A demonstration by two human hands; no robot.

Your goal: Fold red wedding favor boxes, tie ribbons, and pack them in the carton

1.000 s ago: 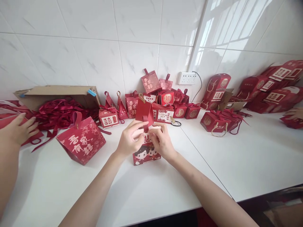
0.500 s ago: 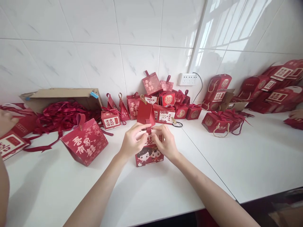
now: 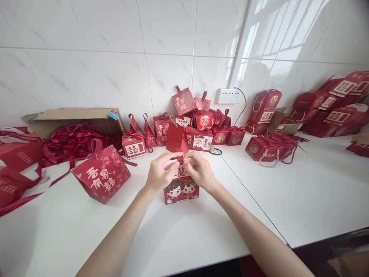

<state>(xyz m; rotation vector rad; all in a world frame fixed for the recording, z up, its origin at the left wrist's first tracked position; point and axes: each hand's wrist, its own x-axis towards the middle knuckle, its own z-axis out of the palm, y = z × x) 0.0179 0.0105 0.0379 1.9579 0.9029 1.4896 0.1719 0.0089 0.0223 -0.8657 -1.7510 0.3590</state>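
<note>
A red paper gift box (image 3: 181, 189) with two cartoon figures and a gold-and-red character stands upright on the white table before me. My left hand (image 3: 162, 169) pinches its top edge from the left, and my right hand (image 3: 201, 171) pinches the same edge from the right. Between my fingertips shows a short dark red ribbon loop (image 3: 180, 157) at the top of the box. My fingers hide most of the box's upper edge. Just behind stands a plain red peaked box (image 3: 176, 137) with a tan loop.
A larger red box (image 3: 102, 174) with a ribbon loop sits to the left. Behind it, a cardboard carton (image 3: 72, 113) holds tangled red ribbon (image 3: 82, 140). Finished-looking boxes line the wall under a power strip (image 3: 227, 96). More boxes (image 3: 340, 115) are piled at right, near another person's hand.
Both my hands keep their pinch at the box top, barely moving. At far left, another person's hand and arm have left view, and the boxes and ribbon there have shifted.
</note>
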